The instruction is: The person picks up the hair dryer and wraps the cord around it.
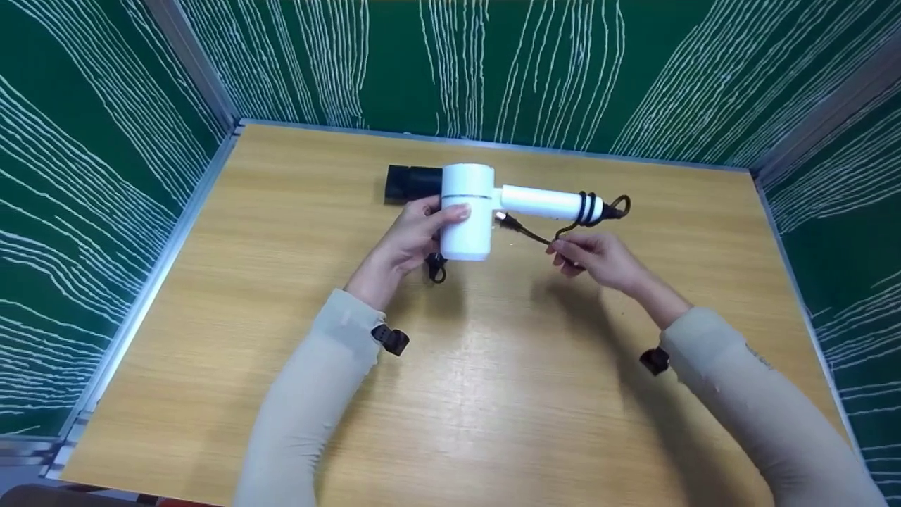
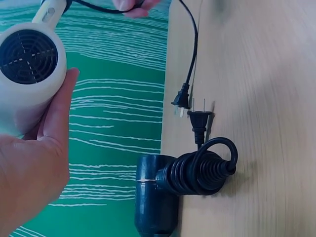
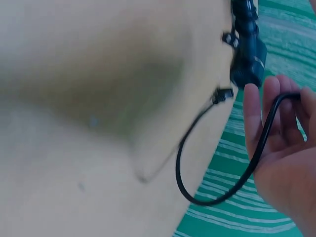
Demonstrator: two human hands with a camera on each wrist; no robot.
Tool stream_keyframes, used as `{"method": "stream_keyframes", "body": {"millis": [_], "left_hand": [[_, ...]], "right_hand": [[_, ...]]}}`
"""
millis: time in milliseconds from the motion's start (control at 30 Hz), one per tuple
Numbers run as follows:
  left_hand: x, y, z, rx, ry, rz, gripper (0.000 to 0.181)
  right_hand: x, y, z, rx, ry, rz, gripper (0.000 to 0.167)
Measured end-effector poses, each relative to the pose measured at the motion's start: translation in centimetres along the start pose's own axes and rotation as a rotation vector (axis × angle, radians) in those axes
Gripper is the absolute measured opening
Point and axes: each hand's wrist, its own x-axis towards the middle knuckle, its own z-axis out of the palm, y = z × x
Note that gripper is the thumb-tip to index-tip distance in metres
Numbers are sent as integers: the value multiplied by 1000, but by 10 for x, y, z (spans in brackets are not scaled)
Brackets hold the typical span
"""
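My left hand (image 1: pixel 408 236) grips the barrel of a white hair dryer (image 1: pixel 468 236), thumb on its side, above the table. The dryer's handle points right, with black cord wound around its end. In the left wrist view its round dark grille (image 2: pixel 28 57) shows. My right hand (image 1: pixel 595 259) pinches the loose part of the black cord (image 3: pixel 178 170), and a two-pin plug (image 2: pixel 182 96) dangles from it. Behind the white dryer, a black hair dryer (image 1: pixel 415 184) lies on the table, partly hidden in the head view. Its cord (image 2: pixel 192 173) is wrapped round the handle.
The wooden table (image 1: pixel 493 408) has green walls (image 1: pixel 394 63) with white wavy lines at its back and sides. The black dryer's plug (image 2: pixel 199 119) rests close to the hanging plug in the left wrist view. Dark wrist cameras (image 1: pixel 391 339) sit on both sleeves.
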Motion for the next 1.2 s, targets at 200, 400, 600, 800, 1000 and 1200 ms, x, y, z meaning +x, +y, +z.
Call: {"method": "stream_keyframes", "body": {"millis": [200,400,600,800,1000,1200], "left_hand": [[-2,-4,-2,-3,-65,-25,46],[-4,-5,-6,49,-124,-62,49],[-4,-5,-9,119,-146,-59,48],[-2,-5,-12,190,-131,-53,52],[0,-5,-15,236,-79,-49,57],[3,-6,-12,249,-12,-23,56]], "right_hand": [[4,-19,-29,-4,-79,93,35],[13,-36,-58,-294,-119,-101,25],[17,-70,-74,-446,-116,-12,26],[19,-107,-77,-551,-144,-6,27],[15,-129,-72,-620,-129,-45,26],[8,-137,-60,-739,-35,-146,23]]}}
